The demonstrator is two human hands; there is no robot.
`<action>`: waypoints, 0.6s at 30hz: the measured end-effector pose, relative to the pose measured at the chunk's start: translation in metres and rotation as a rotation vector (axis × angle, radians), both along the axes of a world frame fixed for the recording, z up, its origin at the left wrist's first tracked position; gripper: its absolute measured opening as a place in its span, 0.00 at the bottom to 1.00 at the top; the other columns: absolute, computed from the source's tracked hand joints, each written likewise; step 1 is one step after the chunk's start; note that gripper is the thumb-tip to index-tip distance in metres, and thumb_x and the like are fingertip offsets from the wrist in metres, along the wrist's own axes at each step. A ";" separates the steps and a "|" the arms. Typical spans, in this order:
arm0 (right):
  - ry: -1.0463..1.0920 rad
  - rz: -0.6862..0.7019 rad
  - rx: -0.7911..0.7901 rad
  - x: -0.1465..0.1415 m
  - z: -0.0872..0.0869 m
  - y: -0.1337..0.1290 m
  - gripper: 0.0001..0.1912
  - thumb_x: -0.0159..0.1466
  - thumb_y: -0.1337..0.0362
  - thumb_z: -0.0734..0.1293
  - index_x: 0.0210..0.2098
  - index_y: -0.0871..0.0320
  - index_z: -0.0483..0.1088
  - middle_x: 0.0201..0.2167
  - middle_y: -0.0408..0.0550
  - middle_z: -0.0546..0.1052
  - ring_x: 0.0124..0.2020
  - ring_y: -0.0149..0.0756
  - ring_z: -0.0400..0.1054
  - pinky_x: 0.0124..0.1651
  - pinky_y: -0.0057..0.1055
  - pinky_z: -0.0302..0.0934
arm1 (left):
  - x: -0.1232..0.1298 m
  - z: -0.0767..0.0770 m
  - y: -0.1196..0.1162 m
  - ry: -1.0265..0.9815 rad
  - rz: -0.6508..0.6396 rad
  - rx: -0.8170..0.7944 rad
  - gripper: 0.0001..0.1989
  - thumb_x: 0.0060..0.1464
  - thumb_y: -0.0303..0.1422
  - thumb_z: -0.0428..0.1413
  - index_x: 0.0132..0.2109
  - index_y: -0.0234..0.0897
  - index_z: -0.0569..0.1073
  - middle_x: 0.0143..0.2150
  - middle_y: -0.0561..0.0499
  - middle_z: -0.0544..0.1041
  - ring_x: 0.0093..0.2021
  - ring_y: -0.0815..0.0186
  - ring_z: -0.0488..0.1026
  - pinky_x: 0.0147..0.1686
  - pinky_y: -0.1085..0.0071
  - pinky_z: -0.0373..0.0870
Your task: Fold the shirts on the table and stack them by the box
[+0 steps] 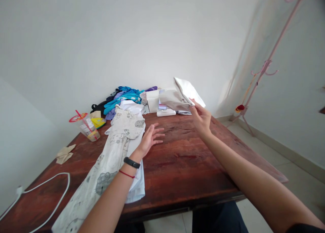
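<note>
My right hand (201,116) grips the near edge of a folded white cloth (189,90), raised above the far right part of the wooden table (177,158). The cloth's left part is blurred. My left hand (151,138) is empty, its fingers spread, over the table beside a pale patterned garment (111,155). That garment lies lengthwise on the table, partly over other white clothing, and my left forearm crosses above it.
At the back are a pile of blue, purple and black clothes (124,99) and a white box (152,101). A plastic cup (89,129) with a straw, a yellow packet (98,122) and a white cable (59,199) are on the left. A pink rack (266,65) stands right.
</note>
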State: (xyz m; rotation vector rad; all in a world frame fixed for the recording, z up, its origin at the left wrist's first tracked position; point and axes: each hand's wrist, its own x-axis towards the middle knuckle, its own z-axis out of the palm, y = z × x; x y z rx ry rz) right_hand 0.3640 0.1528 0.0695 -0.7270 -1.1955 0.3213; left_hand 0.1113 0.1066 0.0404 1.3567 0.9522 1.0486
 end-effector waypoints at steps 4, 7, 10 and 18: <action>-0.280 0.434 -0.042 -0.031 0.004 -0.042 0.16 0.68 0.52 0.67 0.47 0.52 0.81 0.50 0.50 0.81 0.59 0.49 0.71 0.64 0.48 0.62 | -0.003 0.013 -0.006 -0.257 -0.131 -0.088 0.46 0.57 0.69 0.33 0.66 0.42 0.64 0.68 0.36 0.67 0.63 0.47 0.70 0.50 0.49 0.75; -0.492 0.736 -0.155 -0.043 -0.008 -0.053 0.16 0.67 0.52 0.68 0.46 0.54 0.81 0.49 0.52 0.82 0.57 0.50 0.73 0.59 0.46 0.68 | -0.003 0.013 -0.005 -0.488 0.030 -0.040 0.41 0.57 0.65 0.49 0.60 0.35 0.72 0.63 0.37 0.73 0.62 0.46 0.71 0.55 0.51 0.72; -0.479 0.824 -0.331 -0.046 -0.020 -0.049 0.20 0.66 0.47 0.67 0.43 0.57 0.81 0.42 0.53 0.84 0.46 0.48 0.78 0.43 0.39 0.74 | -0.003 0.011 0.001 -0.635 0.243 -0.022 0.26 0.52 0.46 0.66 0.52 0.34 0.77 0.54 0.42 0.80 0.60 0.49 0.73 0.60 0.57 0.69; -0.084 0.360 -0.432 -0.028 -0.028 -0.005 0.23 0.62 0.43 0.69 0.39 0.58 0.78 0.40 0.52 0.82 0.42 0.43 0.76 0.39 0.34 0.71 | -0.010 0.017 -0.004 -0.625 0.283 -0.062 0.16 0.47 0.37 0.68 0.42 0.32 0.80 0.39 0.46 0.84 0.52 0.50 0.79 0.58 0.57 0.71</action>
